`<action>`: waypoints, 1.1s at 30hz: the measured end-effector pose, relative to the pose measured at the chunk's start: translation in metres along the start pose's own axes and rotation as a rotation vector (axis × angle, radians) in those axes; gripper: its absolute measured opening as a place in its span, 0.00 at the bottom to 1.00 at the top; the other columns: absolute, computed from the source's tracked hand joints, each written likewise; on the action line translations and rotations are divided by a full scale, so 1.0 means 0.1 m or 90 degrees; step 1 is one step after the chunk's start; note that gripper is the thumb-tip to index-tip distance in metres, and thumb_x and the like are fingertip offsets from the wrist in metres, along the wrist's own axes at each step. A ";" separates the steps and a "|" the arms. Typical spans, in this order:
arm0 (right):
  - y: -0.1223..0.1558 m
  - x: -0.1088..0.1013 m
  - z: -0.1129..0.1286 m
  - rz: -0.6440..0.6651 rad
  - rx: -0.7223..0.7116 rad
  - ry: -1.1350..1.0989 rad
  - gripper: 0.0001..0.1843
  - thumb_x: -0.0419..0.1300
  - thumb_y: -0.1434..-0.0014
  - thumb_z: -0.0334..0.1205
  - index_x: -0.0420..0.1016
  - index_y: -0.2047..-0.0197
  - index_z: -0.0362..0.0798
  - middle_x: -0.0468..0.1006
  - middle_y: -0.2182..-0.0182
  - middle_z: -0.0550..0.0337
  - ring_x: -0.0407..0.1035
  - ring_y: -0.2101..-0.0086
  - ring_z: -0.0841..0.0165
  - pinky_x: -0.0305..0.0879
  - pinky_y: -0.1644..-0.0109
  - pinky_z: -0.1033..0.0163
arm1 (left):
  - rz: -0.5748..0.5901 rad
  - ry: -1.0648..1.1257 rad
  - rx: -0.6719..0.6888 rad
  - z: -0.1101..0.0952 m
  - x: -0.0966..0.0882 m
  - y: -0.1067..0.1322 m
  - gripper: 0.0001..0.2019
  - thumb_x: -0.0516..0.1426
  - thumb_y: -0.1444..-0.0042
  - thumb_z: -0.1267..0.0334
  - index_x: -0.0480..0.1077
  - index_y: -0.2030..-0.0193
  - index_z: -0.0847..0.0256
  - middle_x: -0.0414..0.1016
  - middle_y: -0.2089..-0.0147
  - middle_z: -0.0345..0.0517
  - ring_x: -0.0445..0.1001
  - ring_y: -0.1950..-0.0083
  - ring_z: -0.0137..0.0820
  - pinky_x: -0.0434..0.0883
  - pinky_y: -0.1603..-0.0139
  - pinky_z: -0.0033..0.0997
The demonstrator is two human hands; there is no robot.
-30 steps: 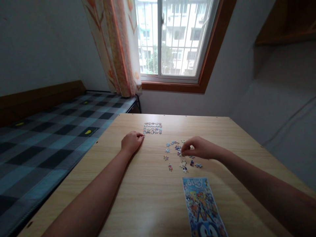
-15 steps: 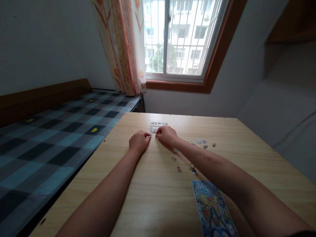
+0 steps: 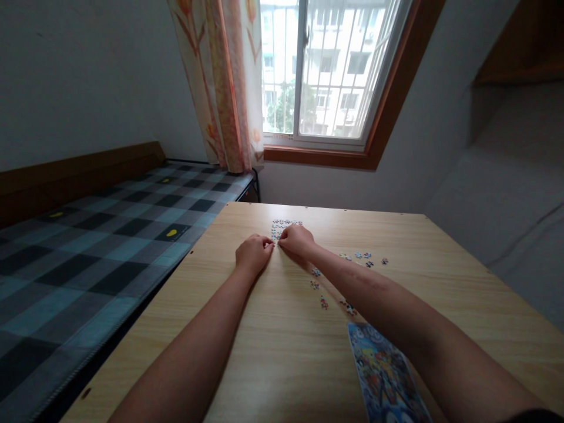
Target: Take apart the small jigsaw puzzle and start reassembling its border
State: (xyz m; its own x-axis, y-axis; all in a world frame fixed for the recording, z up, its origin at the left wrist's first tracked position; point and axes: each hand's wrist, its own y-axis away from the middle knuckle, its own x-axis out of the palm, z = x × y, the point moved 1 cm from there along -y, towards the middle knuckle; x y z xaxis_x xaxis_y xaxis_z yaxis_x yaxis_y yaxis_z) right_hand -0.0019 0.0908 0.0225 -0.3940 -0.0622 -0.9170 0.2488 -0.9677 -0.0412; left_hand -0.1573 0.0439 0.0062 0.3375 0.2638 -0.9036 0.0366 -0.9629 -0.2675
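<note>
Near the far side of the table lies a partly joined jigsaw puzzle (image 3: pixel 282 224), its right part covered by my right hand (image 3: pixel 296 239). The fingers of that hand are pinched at the puzzle's lower edge, on a puzzle piece that is mostly hidden. Just to the left, my left hand (image 3: pixel 254 254) is also closed in a pinch, its fingertips at the puzzle's lower left corner. Whatever it pinches is too small to make out. Loose puzzle pieces (image 3: pixel 324 302) are scattered on both sides of my right forearm.
A colourful printed picture sheet (image 3: pixel 385 370) lies on the wooden table (image 3: pixel 273 364), partly under my right forearm. More loose pieces (image 3: pixel 363 255) lie to the right. A bed with a checked cover (image 3: pixel 110 264) stands along the left. Behind are a curtain (image 3: pixel 224 88) and a barred window.
My left hand has shifted slightly right, so the fingertips of both hands are closer together at the puzzle's lower edge. The whole view has moved a little.
</note>
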 end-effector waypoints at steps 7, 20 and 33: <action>0.00 -0.04 -0.02 -0.016 -0.021 -0.023 0.11 0.63 0.41 0.46 0.86 0.59 0.55 0.84 0.62 0.59 0.76 0.61 0.67 0.65 0.61 0.68 | -0.010 0.007 0.004 0.03 0.02 -0.01 0.13 0.56 0.39 0.55 0.82 0.58 0.52 0.79 0.55 0.46 0.77 0.55 0.38 0.71 0.58 0.32; 0.80 -0.98 -1.11 -0.229 -0.159 -0.037 0.08 0.62 0.38 0.38 0.84 0.62 0.50 0.82 0.65 0.58 0.73 0.62 0.66 0.65 0.50 0.60 | 0.011 -0.054 0.145 -0.15 0.03 0.03 0.16 0.53 0.35 0.52 0.82 0.53 0.48 0.75 0.52 0.45 0.75 0.58 0.34 0.69 0.62 0.30; 2.09 -0.54 -1.63 -0.204 -0.209 0.081 0.09 0.64 0.39 0.38 0.84 0.57 0.59 0.68 0.36 0.57 0.58 0.36 0.55 0.58 0.36 0.41 | 0.029 -0.078 0.112 -0.20 0.05 0.01 0.20 0.50 0.34 0.49 0.81 0.50 0.49 0.75 0.54 0.45 0.76 0.60 0.33 0.69 0.63 0.30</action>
State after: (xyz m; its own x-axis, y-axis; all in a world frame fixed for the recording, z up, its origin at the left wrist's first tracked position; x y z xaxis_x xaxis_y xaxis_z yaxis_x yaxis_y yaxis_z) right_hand 0.2156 -0.0686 -0.0010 -0.3906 0.2766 -0.8780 0.4066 -0.8039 -0.4341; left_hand -0.1362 0.0436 0.0079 0.2173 0.2353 -0.9473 -0.1448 -0.9520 -0.2697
